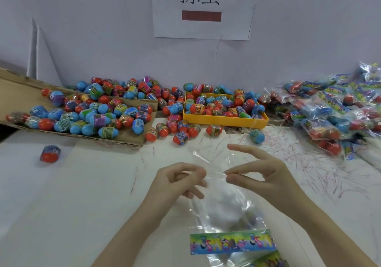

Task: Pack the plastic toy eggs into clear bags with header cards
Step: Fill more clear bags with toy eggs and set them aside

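left hand (181, 179) | right hand (255, 170) | pinch clear bag (218, 202) (mouth end)

A clear bag (222, 200) lay at the middle of the frame, its open mouth lifted toward twelve o'clock and its colourful header card (232, 243) at six o'clock. Red and blue plastic toy eggs (92, 112) with printed wrap bands were heaped at ten o'clock, and more filled a yellow tray (224, 120) at one o'clock. One egg (50, 153) lay alone at nine o'clock. Packed bags (334, 114) were piled at three o'clock.
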Tool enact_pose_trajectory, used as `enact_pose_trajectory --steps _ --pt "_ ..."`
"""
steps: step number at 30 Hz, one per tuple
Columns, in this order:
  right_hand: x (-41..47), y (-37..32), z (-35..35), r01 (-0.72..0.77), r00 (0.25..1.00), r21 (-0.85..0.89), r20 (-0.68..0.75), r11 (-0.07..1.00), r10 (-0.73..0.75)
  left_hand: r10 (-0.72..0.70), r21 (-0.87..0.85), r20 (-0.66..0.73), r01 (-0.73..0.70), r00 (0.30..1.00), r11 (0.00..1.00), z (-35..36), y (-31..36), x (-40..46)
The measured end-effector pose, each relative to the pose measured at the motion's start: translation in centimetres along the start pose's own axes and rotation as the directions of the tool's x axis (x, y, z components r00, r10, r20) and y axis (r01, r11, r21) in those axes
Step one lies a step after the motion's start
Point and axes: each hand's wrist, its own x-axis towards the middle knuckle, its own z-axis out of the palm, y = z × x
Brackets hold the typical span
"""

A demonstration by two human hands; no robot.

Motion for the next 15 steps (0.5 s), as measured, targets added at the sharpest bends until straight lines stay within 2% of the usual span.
enact_pose_trajectory --steps 2,5,8,11,13,15 --pt "0.15 -0.18 0.28 -0.038 0.999 0.130 -0.014 0.991 0.041 -0.014 -0.051 0.000 0.013 1.000 0.999 -0.02 0.03 -0.06" --pt "0.25 -0.14 0.34 -0.182 0.979 0.359 -0.020 0.915 0.203 -0.017 -0.032 -0.002 0.017 1.000 0.999 -0.19 -0.03 -0.07" --pt "0.25 0.30 0.16 -0.294 0.948 0.427 0.019 0.855 0.317 -0.078 -0.014 0.036 0.079 0.996 0.997 -0.46 -0.20 0.03" --pt "0.06 0.40 -0.07 -0.347 0.932 0.488 0.084 0.801 0.352 -0.118 -0.022 0.111 0.121 0.987 0.992 -0.41 -0.47 0.13" --pt "-0.18 0.35 -0.30 -0.384 0.921 0.522 0.153 0.761 0.360 -0.114 -0.047 0.064 0.117 0.991 0.992 -0.13 -0.54 0.35" --pt "-0.40 0.29 -0.53 -0.417 0.907 0.566 0.202 0.711 0.370 -0.185 -0.138 0.023 0.187 0.982 0.973 0.15 -0.58 0.71"
